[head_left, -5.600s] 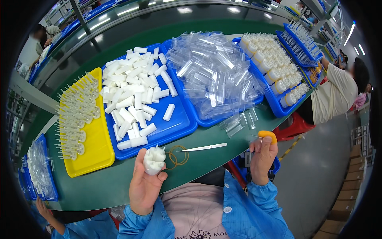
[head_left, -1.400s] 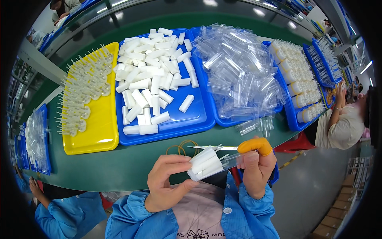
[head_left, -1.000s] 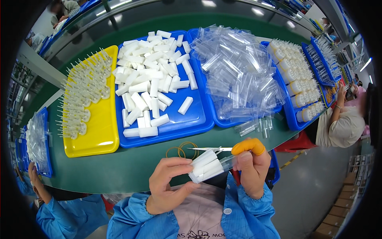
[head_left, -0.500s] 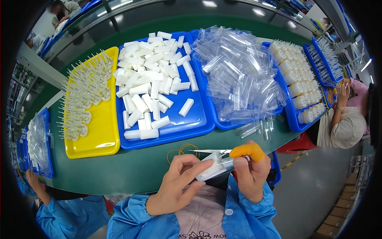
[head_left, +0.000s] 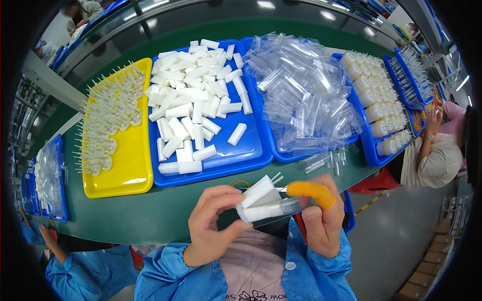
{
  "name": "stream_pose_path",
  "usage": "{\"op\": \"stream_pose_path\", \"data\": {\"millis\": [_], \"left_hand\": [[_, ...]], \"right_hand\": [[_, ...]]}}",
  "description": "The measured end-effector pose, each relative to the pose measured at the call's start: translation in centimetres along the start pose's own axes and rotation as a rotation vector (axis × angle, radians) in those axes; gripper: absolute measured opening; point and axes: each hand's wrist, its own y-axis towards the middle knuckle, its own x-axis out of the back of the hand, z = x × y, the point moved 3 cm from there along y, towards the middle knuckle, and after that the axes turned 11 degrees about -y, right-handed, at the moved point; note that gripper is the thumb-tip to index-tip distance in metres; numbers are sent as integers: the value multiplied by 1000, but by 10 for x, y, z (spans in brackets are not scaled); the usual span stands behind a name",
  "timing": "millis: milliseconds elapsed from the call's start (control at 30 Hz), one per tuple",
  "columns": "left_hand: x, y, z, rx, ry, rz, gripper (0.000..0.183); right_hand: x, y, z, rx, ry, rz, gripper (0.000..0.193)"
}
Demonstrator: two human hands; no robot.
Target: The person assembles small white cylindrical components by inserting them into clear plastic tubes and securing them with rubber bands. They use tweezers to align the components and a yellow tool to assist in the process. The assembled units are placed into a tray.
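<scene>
White foam-like cylinders (head_left: 259, 194), bundled above the near edge of the green tabletop (head_left: 115, 218), sit pinched in the left hand (head_left: 213, 226), while the right hand (head_left: 322, 220), wearing an orange rubber finger cot (head_left: 312, 191), grips a clear plastic strip (head_left: 289, 205).

Dark lettering (head_left: 251, 296) stands on the front of the pink shirt (head_left: 251, 263), below and between the left hand (head_left: 213, 223) and the right hand (head_left: 321, 218). Short runs of letters flank a line drawing of a bow; they run up close to the open edges of the blue jacket (head_left: 314, 278) and lie at the lower rim of the view, so whole words cannot be made out. Far to the right of the right hand, any marks on the brown cartons (head_left: 433, 253) are too small to read.
</scene>
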Motion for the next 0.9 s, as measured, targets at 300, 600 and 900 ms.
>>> {"op": "stream_pose_path", "data": {"millis": [300,600,900], "left_hand": [[4,3,8,248,-564,-58,45],[4,-1,6,176,-566,18,44],[-2,-8,9,183,-550,44,43]], "right_hand": [[1,-5,-22,-32,99,-96,23],[-8,-18,-15,29,133,-51,20],[-14,-26,-10,28,165,-32,21]]}}
